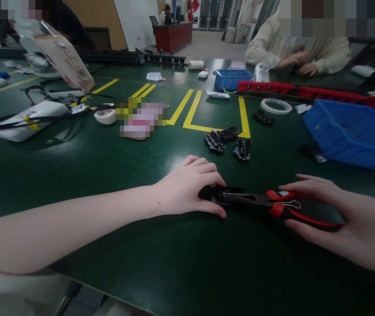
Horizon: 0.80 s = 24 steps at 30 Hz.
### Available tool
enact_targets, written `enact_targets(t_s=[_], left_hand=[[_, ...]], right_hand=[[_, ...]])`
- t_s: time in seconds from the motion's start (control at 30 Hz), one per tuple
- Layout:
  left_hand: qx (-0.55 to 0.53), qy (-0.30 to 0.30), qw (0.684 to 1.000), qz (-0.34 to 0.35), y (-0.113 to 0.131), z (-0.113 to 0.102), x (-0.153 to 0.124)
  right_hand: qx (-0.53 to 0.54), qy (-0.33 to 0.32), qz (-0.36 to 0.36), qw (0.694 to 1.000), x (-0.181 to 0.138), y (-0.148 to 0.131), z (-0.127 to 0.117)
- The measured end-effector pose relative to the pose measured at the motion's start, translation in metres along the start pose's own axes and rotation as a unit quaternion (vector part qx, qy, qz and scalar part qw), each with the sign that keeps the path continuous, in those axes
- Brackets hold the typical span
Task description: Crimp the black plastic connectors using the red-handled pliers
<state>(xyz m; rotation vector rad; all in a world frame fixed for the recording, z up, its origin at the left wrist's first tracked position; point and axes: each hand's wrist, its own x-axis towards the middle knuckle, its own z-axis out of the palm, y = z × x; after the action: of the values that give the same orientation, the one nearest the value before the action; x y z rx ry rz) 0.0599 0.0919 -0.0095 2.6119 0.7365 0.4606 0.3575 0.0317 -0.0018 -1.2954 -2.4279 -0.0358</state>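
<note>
My left hand (195, 186) is closed on a small black plastic part (212, 194), pinching it between thumb and fingers just above the green table. In my right hand (348, 215) is a pair of long-nose pliers (274, 204) with red and black handles and a wire spring between them. The pliers' jaws point left and meet the black part; what exactly they grip there cannot be made out. Beyond my left hand lie several similar black parts, among them one broken-looking piece (215, 141) and another (242, 149).
On the right, a large blue bin (355, 134) lies near a roll of tape (276, 106). A phone (144, 120), a white device with black straps (29, 120) and a tilted bottle (64, 57) are on the left. Across the table sits a person (301, 48) beside a smaller blue bin (231, 80).
</note>
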Motion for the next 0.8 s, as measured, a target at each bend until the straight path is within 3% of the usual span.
enact_targets(t_s=[0.17, 0.8], left_hand=[[0.001, -0.009, 1.000, -0.004, 0.0012, -0.0010, 0.0003], [-0.005, -0.018, 1.000, -0.009, 0.0006, -0.0025, 0.0002]], right_hand=[[-0.013, -0.029, 0.006, 0.999, -0.0026, 0.0043, -0.0012], [-0.067, 0.005, -0.065, 0.996, 0.0016, 0.0060, -0.0056]])
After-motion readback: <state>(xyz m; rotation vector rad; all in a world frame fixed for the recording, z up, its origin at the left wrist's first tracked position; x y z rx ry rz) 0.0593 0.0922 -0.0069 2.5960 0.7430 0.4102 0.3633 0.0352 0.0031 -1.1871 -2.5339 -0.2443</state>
